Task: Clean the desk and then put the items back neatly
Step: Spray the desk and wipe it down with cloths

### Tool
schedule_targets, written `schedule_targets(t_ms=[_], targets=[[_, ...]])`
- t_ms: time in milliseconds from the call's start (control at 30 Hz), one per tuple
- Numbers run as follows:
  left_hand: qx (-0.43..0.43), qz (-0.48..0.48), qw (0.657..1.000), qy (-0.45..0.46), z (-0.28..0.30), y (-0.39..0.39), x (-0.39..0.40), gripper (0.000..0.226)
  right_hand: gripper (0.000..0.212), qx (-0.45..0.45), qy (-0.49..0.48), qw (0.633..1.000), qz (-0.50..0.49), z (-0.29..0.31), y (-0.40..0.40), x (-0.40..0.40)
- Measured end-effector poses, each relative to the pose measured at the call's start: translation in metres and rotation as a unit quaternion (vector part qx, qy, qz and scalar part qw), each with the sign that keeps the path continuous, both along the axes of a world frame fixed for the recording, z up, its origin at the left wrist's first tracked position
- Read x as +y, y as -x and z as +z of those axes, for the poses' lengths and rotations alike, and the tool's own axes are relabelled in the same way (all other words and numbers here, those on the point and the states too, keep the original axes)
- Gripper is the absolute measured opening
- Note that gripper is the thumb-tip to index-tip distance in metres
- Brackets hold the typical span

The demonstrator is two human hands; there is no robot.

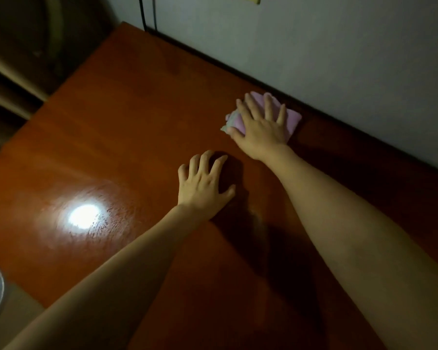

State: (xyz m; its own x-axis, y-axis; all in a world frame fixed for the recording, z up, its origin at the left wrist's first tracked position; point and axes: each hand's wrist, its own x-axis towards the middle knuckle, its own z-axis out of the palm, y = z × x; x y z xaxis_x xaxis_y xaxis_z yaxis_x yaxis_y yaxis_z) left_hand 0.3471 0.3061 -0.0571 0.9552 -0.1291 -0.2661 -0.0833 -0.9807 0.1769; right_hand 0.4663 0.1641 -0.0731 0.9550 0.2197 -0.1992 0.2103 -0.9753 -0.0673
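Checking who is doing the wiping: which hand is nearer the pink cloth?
Right. The right hand lies flat on the pink cloth near the wall, pressing it to the desk. The left hand rests on bare wood, apart from it, nearer the person.

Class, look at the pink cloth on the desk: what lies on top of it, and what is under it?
The right hand presses flat on the pink cloth, fingers spread. Under the cloth is the wooden desk; the patch it covers is hidden.
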Motion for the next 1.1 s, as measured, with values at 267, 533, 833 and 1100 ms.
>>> schedule_targets(t_ms=[267, 533, 833, 1100], targets=[[0.026, 0.006, 1.0, -0.011, 0.003, 0.011, 0.002, 0.072, 0.07, 0.002, 0.016, 1.0, 0.012, 0.003, 0.07, -0.069], [0.003, -0.02, 1.0, -0.008, 0.001, 0.02, 0.009, 0.069, 0.073, 0.009, -0.021, 0.974, -0.226, -0.001, 0.018, -0.05], [0.02, -0.032, 0.999, -0.016, 0.006, 0.045, 0.019, 0.069, 0.073, -0.001, 0.027, 1.0, 0.009, -0.007, 0.178, -0.05], [0.011, -0.045, 0.999, -0.02, 0.006, 0.061, 0.037, 0.069, 0.071, 0.007, 0.012, 0.972, -0.235, 0.0, 0.12, -0.065]])
